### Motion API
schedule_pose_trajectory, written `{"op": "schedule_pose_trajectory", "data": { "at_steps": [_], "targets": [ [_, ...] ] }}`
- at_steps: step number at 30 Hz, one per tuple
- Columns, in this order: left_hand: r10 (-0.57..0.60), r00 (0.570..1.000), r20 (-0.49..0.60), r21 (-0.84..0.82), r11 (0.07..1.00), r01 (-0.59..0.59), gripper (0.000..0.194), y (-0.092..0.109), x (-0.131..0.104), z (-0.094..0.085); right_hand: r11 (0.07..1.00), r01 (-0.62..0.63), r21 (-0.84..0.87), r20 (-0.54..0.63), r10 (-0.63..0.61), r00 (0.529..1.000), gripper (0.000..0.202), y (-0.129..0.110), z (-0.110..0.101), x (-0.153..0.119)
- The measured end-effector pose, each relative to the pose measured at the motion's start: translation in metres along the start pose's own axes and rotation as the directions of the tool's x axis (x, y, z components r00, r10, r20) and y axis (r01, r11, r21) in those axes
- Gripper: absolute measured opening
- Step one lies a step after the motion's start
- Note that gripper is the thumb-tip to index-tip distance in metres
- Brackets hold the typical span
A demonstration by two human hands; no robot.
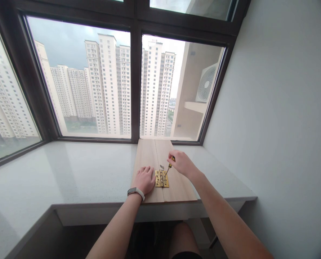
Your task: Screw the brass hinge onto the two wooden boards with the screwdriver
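A brass-coloured hinge (158, 178) lies opened flat across the seam between two pale wooden boards (176, 190). My right hand (181, 162) is closed round the yellow and black handle of a screwdriver (168, 170). Its shaft slants down to the left, and the tip meets the right leaf of the hinge, near a hole. My left hand (145, 180) rests flat on the left board, fingers stretched out, beside the hinge's left edge. Just beyond the hinge, several small screws (161, 167) lie on the boards near the seam.
The boards lie on a pale stone-like windowsill counter (95, 172), reaching its front edge. Behind them stands a dark-framed window (135, 90). A white wall (271, 108) closes off the right side. My knee (184, 237) is below the counter.
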State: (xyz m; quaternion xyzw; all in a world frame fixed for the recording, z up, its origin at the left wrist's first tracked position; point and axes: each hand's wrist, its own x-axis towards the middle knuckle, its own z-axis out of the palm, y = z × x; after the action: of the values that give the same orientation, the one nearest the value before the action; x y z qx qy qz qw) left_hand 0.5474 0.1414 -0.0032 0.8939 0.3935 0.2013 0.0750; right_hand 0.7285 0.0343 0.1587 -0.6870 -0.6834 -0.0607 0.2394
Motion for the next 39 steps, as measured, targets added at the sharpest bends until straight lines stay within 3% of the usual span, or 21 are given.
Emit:
{"op": "schedule_pose_trajectory", "data": {
  "at_steps": [10, 14, 18, 24, 31, 35, 39],
  "targets": [
    [0.000, 1.000, 0.002, -0.009, 1.000, 0.000, 0.050, -0.001, -0.001, -0.001, 0.990, -0.080, 0.112, 0.161, 0.062, 0.985, 0.018, 0.012, 0.001, 0.001],
    [0.005, 1.000, -0.008, -0.002, 1.000, -0.005, 0.049, -0.002, -0.001, 0.001, 0.997, -0.077, 0.028, 0.077, 0.075, 0.994, 0.009, 0.012, 0.002, 0.001],
    [0.007, 1.000, -0.012, 0.002, 1.000, -0.007, 0.047, -0.001, 0.000, 0.001, 0.993, -0.097, -0.073, 0.009, 0.098, 0.995, 0.017, 0.007, 0.005, -0.002],
    [0.014, 1.000, -0.023, 0.000, 1.000, -0.014, 0.048, -0.003, 0.001, 0.003, 0.999, -0.036, -0.031, -0.033, 0.035, 0.999, 0.018, 0.003, 0.008, -0.003],
    [0.013, 1.000, -0.024, 0.001, 1.000, -0.013, 0.050, -0.003, 0.001, 0.003, 0.992, -0.005, 0.128, 0.032, 0.001, 0.999, 0.015, 0.002, 0.009, -0.002],
    [0.005, 1.000, -0.010, 0.003, 1.000, -0.005, 0.049, -0.004, 0.001, 0.004, 0.981, -0.039, 0.188, 0.108, 0.019, 0.994, 0.024, 0.007, 0.006, -0.001],
    [0.011, 1.000, -0.021, 0.002, 1.000, -0.011, 0.049, -0.004, 0.002, 0.005, 0.992, -0.022, 0.127, 0.056, 0.015, 0.998, 0.016, 0.007, 0.005, -0.001]
  ]
}}
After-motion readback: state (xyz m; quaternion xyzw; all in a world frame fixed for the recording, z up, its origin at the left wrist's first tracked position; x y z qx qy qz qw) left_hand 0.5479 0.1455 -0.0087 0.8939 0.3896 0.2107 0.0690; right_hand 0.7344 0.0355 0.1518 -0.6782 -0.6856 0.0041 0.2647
